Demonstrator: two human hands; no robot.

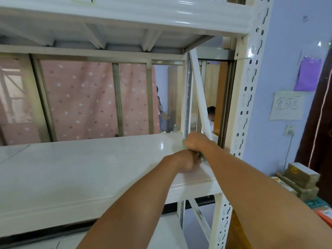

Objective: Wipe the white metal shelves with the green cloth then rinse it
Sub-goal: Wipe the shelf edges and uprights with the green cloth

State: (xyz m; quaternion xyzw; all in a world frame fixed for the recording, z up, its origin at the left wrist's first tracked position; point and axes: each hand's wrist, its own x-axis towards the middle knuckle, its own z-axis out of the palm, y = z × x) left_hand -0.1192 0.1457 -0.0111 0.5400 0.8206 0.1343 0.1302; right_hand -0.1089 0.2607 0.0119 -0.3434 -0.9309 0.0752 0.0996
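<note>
My right hand (196,142) and left hand (186,161) fisted together around the green cloth (200,155), over the shelf's (89,169) right end, beside its diagonal brace (199,97)

A storeroom: white metal shelves (89,177), stacked boxes (301,178), handwritten wall sign (287,105).

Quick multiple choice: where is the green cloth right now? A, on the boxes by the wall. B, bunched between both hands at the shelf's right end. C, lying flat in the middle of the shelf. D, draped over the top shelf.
B: the cloth shows only as green edges between the right hand and left hand, over the shelf's right end.
</note>
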